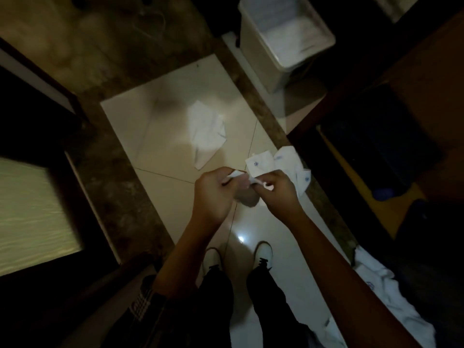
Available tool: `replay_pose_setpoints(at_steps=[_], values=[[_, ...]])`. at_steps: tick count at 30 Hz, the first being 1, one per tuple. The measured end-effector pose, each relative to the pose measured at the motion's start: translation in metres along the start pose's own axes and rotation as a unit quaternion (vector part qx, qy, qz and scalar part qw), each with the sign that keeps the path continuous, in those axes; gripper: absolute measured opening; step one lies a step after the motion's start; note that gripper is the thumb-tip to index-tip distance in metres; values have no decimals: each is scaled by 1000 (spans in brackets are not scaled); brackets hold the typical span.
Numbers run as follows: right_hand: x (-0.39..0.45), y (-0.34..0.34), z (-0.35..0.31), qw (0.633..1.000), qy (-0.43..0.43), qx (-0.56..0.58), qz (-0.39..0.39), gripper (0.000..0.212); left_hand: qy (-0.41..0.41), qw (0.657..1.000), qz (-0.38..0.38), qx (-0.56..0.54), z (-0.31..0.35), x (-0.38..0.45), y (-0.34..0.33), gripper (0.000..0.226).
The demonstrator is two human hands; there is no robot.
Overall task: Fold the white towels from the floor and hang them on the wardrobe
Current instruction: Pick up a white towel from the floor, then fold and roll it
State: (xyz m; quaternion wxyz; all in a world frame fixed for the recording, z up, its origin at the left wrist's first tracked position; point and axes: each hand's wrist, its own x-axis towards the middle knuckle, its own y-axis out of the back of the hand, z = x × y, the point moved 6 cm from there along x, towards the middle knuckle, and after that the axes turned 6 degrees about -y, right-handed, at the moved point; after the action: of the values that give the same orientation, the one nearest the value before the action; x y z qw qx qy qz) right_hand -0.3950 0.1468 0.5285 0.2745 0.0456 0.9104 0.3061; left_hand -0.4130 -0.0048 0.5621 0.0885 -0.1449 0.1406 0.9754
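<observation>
Now both fists, left hand [213,194] and right hand [278,189], pinching white towel [261,164] between them.

towels: three white ones showing — one being held [261,163], one lying on the tiles [207,133], one lying by the right arm [391,305] | hands: two, left [213,194], right [278,192] | shoes: two [263,251] | bins: one [281,38]
</observation>
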Motion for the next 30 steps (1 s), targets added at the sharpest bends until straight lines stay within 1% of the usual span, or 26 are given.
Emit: replay_pose_setpoints(at_steps=[2, 4, 6, 8, 10, 12, 13, 14, 15, 16, 17, 19, 21, 22, 26, 30], values=[[-28, 27, -42, 999, 34, 27, 12, 17, -27, 999, 15, -24, 42, -22, 20, 10], [-58, 50, -77, 998, 45, 42, 11, 16, -56, 998, 15, -20, 84, -43, 35, 7], [-82, 72, -103, 996, 63, 55, 19, 15, -97, 994, 13, 54, 127, -60, 48, 7], [-102, 93, -124, 994, 92, 47, 43, 12, -139, 982, 24, 126, 167, -72, 62, 16], [-117, 113, -135, 993, 99, 16, 68, 13, -175, 972, 58, 148, 200, -82, 75, 21], [-130, 134, -141, 990, 98, 12, 98, 16, -245, 946, 122, 172, 230, -98, 85, 20], [-139, 145, -143, 989, 100, 29, 108, 17, -285, 934, 144, 164, 243, -108, 88, 19], [-147, 155, -144, 987, 104, 42, 117, 17, -314, 930, 146, 126, 253, -117, 89, 17], [-155, 163, -144, 985, 111, 47, 124, 18, -328, 932, 132, 76, 259, -126, 90, 14], [-162, 171, -140, 984, 113, 48, 131, 18, -330, 937, 111, 29, 263, -133, 90, 8], [-167, 178, -136, 983, 109, 50, 137, 18, -323, 941, 96, -7, 268, -140, 91, 8], [-179, 189, -124, 984, 87, 68, 139, 17, -302, 946, 103, -51, 274, -153, 94, 18], [-191, 196, -111, 984, 68, 89, 140, 13, -289, 945, 123, -87, 273, -163, 96, 20], [-197, 198, -104, 983, 62, 97, 146, 11, -282, 945, 134, -100, 270, -167, 96, 20], [-224, 203, -83, 973, 24, 125, 190, 26, -249, 947, 147, -142, 263, -181, 92, 22], [-260, 206, -72, 966, 7, 109, 234, 29, -208, 953, 155, -158, 254, -192, 83, 20]])
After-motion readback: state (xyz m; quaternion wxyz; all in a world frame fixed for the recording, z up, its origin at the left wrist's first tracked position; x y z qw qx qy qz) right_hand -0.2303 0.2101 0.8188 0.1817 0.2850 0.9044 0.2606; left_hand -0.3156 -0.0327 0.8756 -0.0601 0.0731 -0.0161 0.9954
